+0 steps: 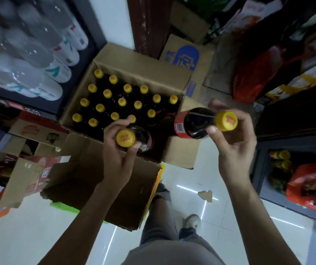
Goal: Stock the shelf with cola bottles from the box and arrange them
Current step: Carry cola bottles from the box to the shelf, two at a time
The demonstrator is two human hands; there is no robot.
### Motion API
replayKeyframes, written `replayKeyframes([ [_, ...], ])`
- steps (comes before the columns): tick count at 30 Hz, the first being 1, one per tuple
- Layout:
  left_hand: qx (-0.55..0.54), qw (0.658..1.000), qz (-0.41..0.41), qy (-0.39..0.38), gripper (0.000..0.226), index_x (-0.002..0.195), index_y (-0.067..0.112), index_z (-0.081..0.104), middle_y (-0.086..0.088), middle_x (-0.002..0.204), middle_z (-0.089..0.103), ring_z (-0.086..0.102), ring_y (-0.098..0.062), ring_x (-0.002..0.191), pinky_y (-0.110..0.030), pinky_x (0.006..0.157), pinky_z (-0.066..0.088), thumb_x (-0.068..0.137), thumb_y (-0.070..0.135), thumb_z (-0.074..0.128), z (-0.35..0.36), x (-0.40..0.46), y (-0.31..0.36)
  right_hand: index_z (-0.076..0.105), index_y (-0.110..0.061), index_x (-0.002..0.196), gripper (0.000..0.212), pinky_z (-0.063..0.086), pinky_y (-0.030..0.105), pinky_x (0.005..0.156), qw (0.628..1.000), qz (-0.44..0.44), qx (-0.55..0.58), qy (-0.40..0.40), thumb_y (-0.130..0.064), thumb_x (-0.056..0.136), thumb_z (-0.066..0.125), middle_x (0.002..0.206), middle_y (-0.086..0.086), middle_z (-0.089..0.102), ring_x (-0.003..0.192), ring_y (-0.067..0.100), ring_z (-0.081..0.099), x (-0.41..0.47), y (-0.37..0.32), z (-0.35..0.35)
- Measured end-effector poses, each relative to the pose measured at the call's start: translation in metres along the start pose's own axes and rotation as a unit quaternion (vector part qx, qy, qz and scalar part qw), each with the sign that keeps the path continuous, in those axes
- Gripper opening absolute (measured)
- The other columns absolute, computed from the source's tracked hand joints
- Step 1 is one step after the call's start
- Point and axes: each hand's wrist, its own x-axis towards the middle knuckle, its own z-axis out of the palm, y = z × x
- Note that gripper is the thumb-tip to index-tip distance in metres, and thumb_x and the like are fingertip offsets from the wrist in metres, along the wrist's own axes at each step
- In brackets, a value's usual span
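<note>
Looking straight down, we see our left hand [118, 150] and right hand [233, 142] each holding a cola bottle by the neck, just below its yellow cap. The left grip is curled round the neck of the left bottle [141, 139], thumb and fingers closing under the cap, and that bottle hangs upright over the near edge of the cardboard box [134, 60], just in front of the rows inside. The right grip pinches the neck of the right bottle [193, 124], thumb on the near side and fingers behind; this bottle is tilted, its cap toward the right of the frame and its red label toward the box, over the box's right-hand corner.

Inside the box, in the middle of the frame, the packed bottles [115, 100] stand upright in rows, only their yellow caps and dark shoulders showing. The flaps are folded outward.

At the upper left, clear water bottles [38, 44] lie on a dark shelf. A second carton with blue print [185, 58] sits behind the box, touching it. At the lower right, a shelf compartment [291, 169] holds some yellow-capped bottles and red packs. Our legs and one shoe [192, 220] stand on the glossy white floor [239, 217].
</note>
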Motion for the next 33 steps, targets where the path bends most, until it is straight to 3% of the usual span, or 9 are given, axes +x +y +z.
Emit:
replayKeyframes([
  [4, -0.047, 0.996, 0.033, -0.063, 0.030, 0.121, 0.012, 0.036, -0.022, 0.118, 0.055, 0.053, -0.028, 0.120, -0.033, 0.104, 0.038, 0.098, 0.026, 0.047, 0.034, -0.009, 0.035, 0.055, -0.013, 0.100, 0.028, 0.049, 0.025, 0.087, 0.998, 0.016, 0.006, 0.054, -0.001, 0.080, 0.069, 0.107, -0.006, 0.070, 0.103, 0.015, 0.065, -0.031, -0.021, -0.034],
  [8, -0.065, 0.993, 0.012, -0.094, 0.031, 0.117, 0.012, 0.040, -0.007, 0.109, 0.060, 0.059, -0.018, 0.108, -0.031, 0.099, 0.042, 0.095, 0.029, 0.053, 0.077, -0.036, 0.068, 0.059, -0.016, 0.099, 0.027, 0.048, 0.020, 0.084, 0.991, 0.022, -0.028, 0.126, -0.016, 0.079, 0.076, 0.096, -0.015, 0.069, 0.094, 0.007, 0.064, -0.084, -0.030, -0.093],
  [11, -0.075, 0.991, -0.016, -0.109, 0.039, 0.112, 0.000, 0.048, -0.012, 0.105, 0.062, 0.059, -0.023, 0.104, -0.033, 0.096, 0.044, 0.092, 0.033, 0.054, 0.118, -0.069, 0.094, 0.064, -0.029, 0.102, 0.024, 0.049, 0.027, 0.087, 0.982, 0.015, -0.043, 0.183, -0.028, 0.079, 0.070, 0.096, -0.012, 0.068, 0.094, 0.014, 0.064, -0.140, -0.035, -0.150],
  [14, -0.102, 0.986, -0.016, -0.127, 0.019, 0.109, 0.030, 0.055, 0.015, 0.104, 0.064, 0.059, -0.004, 0.101, -0.021, 0.092, 0.043, 0.094, 0.038, 0.049, 0.165, -0.111, 0.126, 0.063, -0.042, 0.101, 0.018, 0.047, 0.026, 0.085, 0.971, 0.017, -0.058, 0.230, -0.039, 0.083, 0.065, 0.095, -0.016, 0.066, 0.093, 0.011, 0.061, -0.197, -0.043, -0.210],
  [16, -0.118, 0.982, 0.015, -0.145, 0.014, 0.104, 0.029, 0.053, 0.023, 0.098, 0.063, 0.057, 0.004, 0.095, -0.016, 0.089, 0.041, 0.096, 0.037, 0.046, 0.199, -0.142, 0.149, 0.060, -0.039, 0.100, 0.012, 0.045, 0.020, 0.082, 0.964, 0.020, -0.072, 0.254, -0.035, 0.089, 0.058, 0.091, -0.021, 0.063, 0.089, 0.002, 0.058, -0.235, -0.051, -0.251],
  [19, -0.151, 0.972, 0.023, -0.179, 0.040, 0.100, 0.015, 0.052, -0.002, 0.094, 0.062, 0.059, -0.022, 0.091, -0.041, 0.088, 0.045, 0.095, 0.053, 0.045, 0.249, -0.194, 0.188, 0.054, -0.032, 0.103, 0.010, 0.043, 0.014, 0.083, 0.957, 0.024, -0.096, 0.273, -0.029, 0.094, 0.050, 0.092, -0.027, 0.061, 0.090, -0.005, 0.055, -0.292, -0.059, -0.314],
  [23, -0.166, 0.957, 0.022, -0.236, 0.031, 0.099, 0.023, 0.053, -0.015, 0.092, 0.060, 0.057, -0.040, 0.088, -0.063, 0.086, 0.042, 0.095, 0.053, 0.045, 0.313, -0.258, 0.233, 0.049, -0.035, 0.104, 0.015, 0.044, 0.024, 0.082, 0.941, 0.037, -0.142, 0.304, -0.044, 0.093, 0.043, 0.091, -0.027, 0.058, 0.090, 0.000, 0.055, -0.357, -0.068, -0.398],
  [28, -0.150, 0.931, 0.062, -0.328, 0.013, 0.096, 0.031, 0.052, 0.008, 0.088, 0.061, 0.060, -0.026, 0.085, -0.054, 0.082, 0.046, 0.098, 0.035, 0.040, 0.389, -0.311, 0.276, 0.047, -0.021, 0.108, 0.019, 0.042, 0.015, 0.076, 0.921, 0.044, -0.210, 0.326, -0.035, 0.098, 0.041, 0.097, -0.020, 0.056, 0.087, -0.006, 0.054, -0.403, -0.072, -0.481],
  [33, -0.114, 0.911, 0.089, -0.386, 0.018, 0.095, 0.025, 0.049, 0.014, 0.089, 0.061, 0.060, -0.013, 0.087, -0.031, 0.085, 0.045, 0.098, 0.039, 0.039, 0.483, -0.354, 0.301, 0.048, -0.014, 0.110, 0.039, 0.046, 0.024, 0.074, 0.900, 0.073, -0.247, 0.351, -0.049, 0.095, 0.036, 0.096, -0.004, 0.062, 0.086, 0.011, 0.060, -0.423, -0.060, -0.570],
])
